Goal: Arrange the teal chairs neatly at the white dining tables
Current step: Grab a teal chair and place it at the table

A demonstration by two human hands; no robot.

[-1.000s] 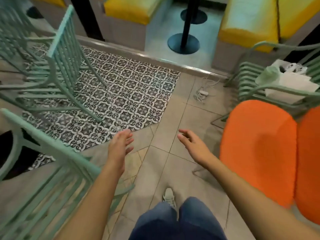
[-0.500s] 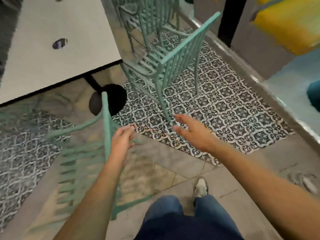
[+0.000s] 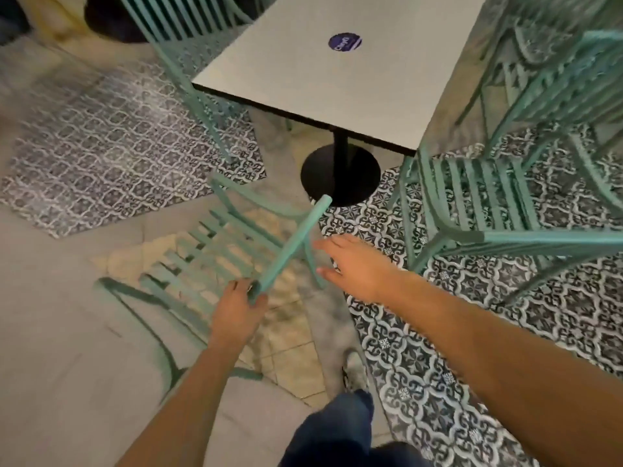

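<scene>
A teal slatted chair (image 3: 215, 251) stands in front of me, its top rail running from my left hand up toward the table's base. My left hand (image 3: 237, 306) grips the near end of that rail. My right hand (image 3: 354, 264) hovers just right of the rail with fingers spread, holding nothing. The white dining table (image 3: 337, 79) stands beyond on a black pedestal base (image 3: 340, 178). A second teal chair (image 3: 472, 197) stands at the table's right side, and a third teal chair (image 3: 188, 45) at its left.
Patterned blue-and-white tiles (image 3: 472, 332) cover the floor on the right and far left, plain beige tiles in between. My leg and shoe (image 3: 352, 372) are at the bottom centre. More teal chair frames (image 3: 573, 62) crowd the upper right corner.
My view swung left to face the white table. My left hand has closed round the near chair's top rail; my right hand stays open beside it.
</scene>
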